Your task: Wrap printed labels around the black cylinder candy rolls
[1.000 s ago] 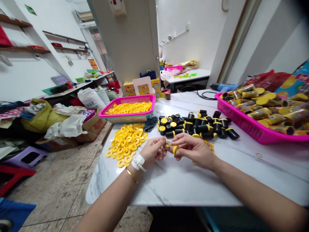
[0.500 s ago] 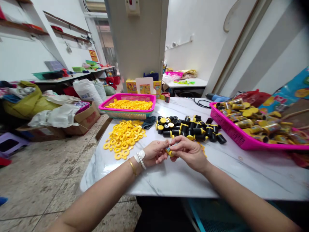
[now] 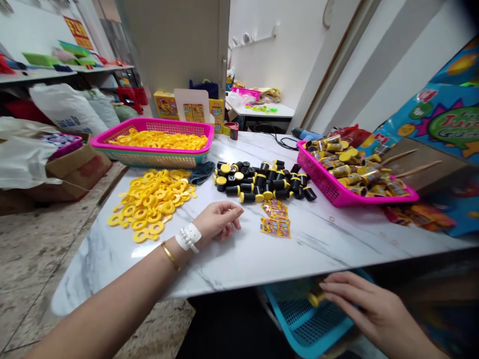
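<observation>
Over the white marbled table (image 3: pixel 224 259), my left hand (image 3: pixel 220 220) is loosely curled, thumb against forefinger, with nothing visible between them. My right hand (image 3: pixel 364 301) is beyond the front edge, above a blue basket (image 3: pixel 295 319). A blurred small yellow-capped tube (image 3: pixel 316 298) is at its fingertips. Left of my left hand lies a pile of yellow rings (image 3: pixel 149 199). Black tubes with yellow caps (image 3: pixel 280 184) are heaped behind. Printed yellow-orange labels (image 3: pixel 276 227) lie flat right of my left hand.
A pink basket (image 3: pixel 101 141) of yellow pieces stands at the back left, beside a dark cloth (image 3: pixel 202 173). Another pink basket (image 3: pixel 333 193), at the right, holds labelled tubes. Small yellow boxes (image 3: pixel 165 105) and a red tape roll (image 3: pixel 232 130) are at the back.
My hands have parted. The right moved down and right over the blue basket with the small tube; the left stayed over the table. The view turned right and down, showing the labels.
</observation>
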Tool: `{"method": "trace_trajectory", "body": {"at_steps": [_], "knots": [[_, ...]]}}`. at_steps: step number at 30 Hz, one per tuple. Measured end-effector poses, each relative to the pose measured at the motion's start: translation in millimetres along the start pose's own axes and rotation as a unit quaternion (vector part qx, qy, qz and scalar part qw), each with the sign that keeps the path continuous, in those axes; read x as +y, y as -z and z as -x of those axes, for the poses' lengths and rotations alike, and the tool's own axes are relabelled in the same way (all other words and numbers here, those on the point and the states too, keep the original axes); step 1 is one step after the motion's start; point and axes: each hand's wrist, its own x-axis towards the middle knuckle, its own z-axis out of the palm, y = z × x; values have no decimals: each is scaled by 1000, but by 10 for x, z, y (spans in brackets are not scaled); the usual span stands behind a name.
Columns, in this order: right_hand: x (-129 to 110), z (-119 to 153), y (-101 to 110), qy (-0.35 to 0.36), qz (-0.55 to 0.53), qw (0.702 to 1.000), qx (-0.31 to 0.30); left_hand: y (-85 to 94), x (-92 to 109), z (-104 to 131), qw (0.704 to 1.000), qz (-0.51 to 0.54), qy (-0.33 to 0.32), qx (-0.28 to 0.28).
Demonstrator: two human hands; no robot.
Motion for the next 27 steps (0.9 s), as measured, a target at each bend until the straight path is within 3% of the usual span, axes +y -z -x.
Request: {"method": "trace_trajectory", "body": {"at_steps": [2, 4, 7, 9, 12, 14, 18, 22, 24, 27], "knots": [[-29, -324, -51, 46, 3, 997, 58, 3, -9, -8, 998, -34, -26, 40], [-22, -776, -143, 88, -6, 993, 73, 24, -16, -8, 997, -47, -38, 53], [134, -1455, -330, 146, 9, 989, -32, 66, -16, 1, 998, -36, -41, 44], [290, -1746, -453, 162, 9, 983, -85, 81, -16, 4, 998, -33, -40, 43], [438, -1871, -564, 175, -2, 978, -115, 73, -25, -2, 998, -45, -29, 47], [417, -1849, -582, 178, -5, 981, -79, 61, -33, -8, 997, -51, -14, 51], [91, -1894, -646, 184, -39, 981, 35, 61, -48, -1, 998, -39, -2, 54], [-299, -2074, -839, 191, -71, 976, 82, 121, -50, 2, 997, 22, -47, 60], [-400, -2125, -921, 155, -112, 979, 76, 164, -46, -11, 993, 53, -70, 82], [-425, -2124, -976, -3, -236, 971, 21, 204, -41, -35, 990, 50, -69, 112]]}}
